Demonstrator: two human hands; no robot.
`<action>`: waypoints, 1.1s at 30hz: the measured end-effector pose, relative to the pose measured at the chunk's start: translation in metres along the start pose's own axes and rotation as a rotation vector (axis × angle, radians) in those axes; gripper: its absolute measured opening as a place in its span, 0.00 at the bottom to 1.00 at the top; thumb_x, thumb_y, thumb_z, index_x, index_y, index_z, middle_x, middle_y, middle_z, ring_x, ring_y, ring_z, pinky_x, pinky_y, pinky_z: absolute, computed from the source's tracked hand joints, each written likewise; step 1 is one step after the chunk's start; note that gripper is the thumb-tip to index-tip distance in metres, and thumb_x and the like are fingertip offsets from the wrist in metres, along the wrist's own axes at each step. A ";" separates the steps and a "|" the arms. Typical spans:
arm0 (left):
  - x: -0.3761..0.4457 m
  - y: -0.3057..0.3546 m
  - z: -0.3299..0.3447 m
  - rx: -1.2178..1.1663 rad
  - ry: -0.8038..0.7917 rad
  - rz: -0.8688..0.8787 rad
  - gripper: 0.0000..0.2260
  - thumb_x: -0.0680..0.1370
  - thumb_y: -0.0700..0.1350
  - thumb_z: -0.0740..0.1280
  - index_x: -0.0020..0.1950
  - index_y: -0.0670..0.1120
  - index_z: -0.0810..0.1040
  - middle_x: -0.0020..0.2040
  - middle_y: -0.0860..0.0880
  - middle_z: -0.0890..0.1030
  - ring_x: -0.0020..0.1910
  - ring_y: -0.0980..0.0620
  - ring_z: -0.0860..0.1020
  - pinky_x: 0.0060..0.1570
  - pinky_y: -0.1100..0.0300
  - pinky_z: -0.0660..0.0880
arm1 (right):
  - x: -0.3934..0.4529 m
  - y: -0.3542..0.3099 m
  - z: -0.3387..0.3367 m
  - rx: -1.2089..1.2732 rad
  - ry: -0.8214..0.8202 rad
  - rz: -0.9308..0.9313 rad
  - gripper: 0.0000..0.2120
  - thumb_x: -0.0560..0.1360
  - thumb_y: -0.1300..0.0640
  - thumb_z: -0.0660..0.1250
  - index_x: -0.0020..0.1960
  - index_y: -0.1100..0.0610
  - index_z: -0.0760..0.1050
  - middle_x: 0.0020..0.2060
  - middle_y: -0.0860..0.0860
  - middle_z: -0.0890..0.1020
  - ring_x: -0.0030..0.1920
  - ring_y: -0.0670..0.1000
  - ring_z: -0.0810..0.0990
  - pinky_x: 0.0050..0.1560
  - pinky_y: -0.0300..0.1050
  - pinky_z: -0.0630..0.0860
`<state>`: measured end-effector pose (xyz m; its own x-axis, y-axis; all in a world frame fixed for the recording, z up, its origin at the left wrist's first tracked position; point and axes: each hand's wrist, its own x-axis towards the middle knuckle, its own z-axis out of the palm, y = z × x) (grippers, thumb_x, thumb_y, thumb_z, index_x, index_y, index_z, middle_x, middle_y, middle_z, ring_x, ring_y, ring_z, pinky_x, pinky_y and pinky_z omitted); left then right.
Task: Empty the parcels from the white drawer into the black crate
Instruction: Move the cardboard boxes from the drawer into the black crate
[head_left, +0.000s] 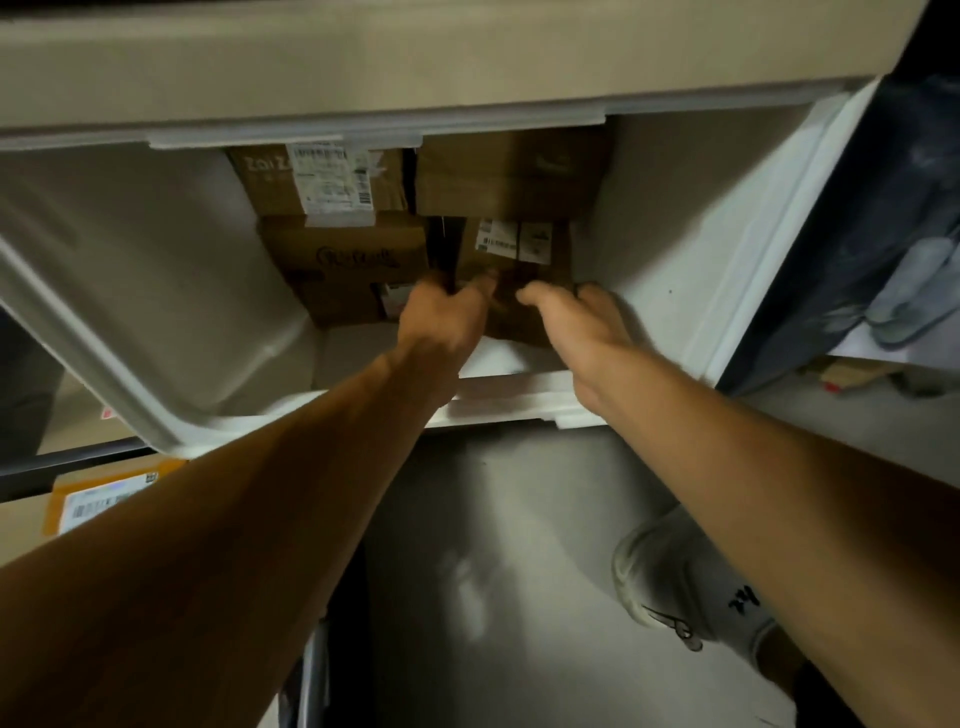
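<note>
The white drawer (156, 332) is pulled out, with several brown cardboard parcels stacked at its back. My left hand (441, 322) curls its fingers round the left edge of a low brown parcel with white labels (519, 254). On that parcel's right side, my right hand (587, 322) has its thumb on the front and its fingers round the edge. Behind and beside it are a labelled box (322, 182), a plain box (509, 176) and a box with handwriting (348, 249). The black crate's rim (62, 465) shows at lower left, with a yellow labelled envelope (104, 496) inside.
A beige shelf front (415, 57) overhangs the drawer. A dark plastic bag (883, 208) hangs at the right. Below the drawer is grey floor (493, 545) with my white shoe (660, 571) on it.
</note>
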<state>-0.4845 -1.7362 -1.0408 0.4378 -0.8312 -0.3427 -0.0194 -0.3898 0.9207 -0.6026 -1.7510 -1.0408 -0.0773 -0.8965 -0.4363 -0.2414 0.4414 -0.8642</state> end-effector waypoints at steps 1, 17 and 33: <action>-0.007 0.003 -0.003 -0.030 0.014 0.003 0.08 0.80 0.52 0.67 0.57 0.53 0.72 0.45 0.58 0.76 0.44 0.58 0.74 0.51 0.56 0.71 | -0.007 -0.001 0.003 0.019 0.027 0.003 0.21 0.75 0.42 0.69 0.62 0.52 0.68 0.56 0.53 0.77 0.54 0.55 0.76 0.52 0.49 0.71; -0.168 0.024 -0.125 -0.208 0.073 -0.007 0.12 0.76 0.52 0.72 0.51 0.49 0.73 0.53 0.43 0.80 0.51 0.44 0.81 0.39 0.51 0.82 | -0.174 -0.020 -0.005 0.308 -0.056 0.008 0.17 0.76 0.51 0.72 0.62 0.51 0.71 0.52 0.52 0.83 0.46 0.50 0.82 0.37 0.46 0.78; -0.238 0.026 -0.241 -0.410 0.042 0.100 0.24 0.76 0.49 0.73 0.65 0.36 0.73 0.55 0.38 0.84 0.50 0.42 0.85 0.46 0.52 0.81 | -0.232 -0.055 -0.012 0.294 -0.200 -0.058 0.13 0.75 0.55 0.73 0.57 0.53 0.75 0.52 0.56 0.83 0.53 0.54 0.81 0.58 0.57 0.80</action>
<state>-0.3725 -1.4533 -0.8903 0.4882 -0.8368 -0.2477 0.2915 -0.1111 0.9501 -0.5833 -1.5673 -0.8890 0.1263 -0.9078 -0.3999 0.0513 0.4086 -0.9113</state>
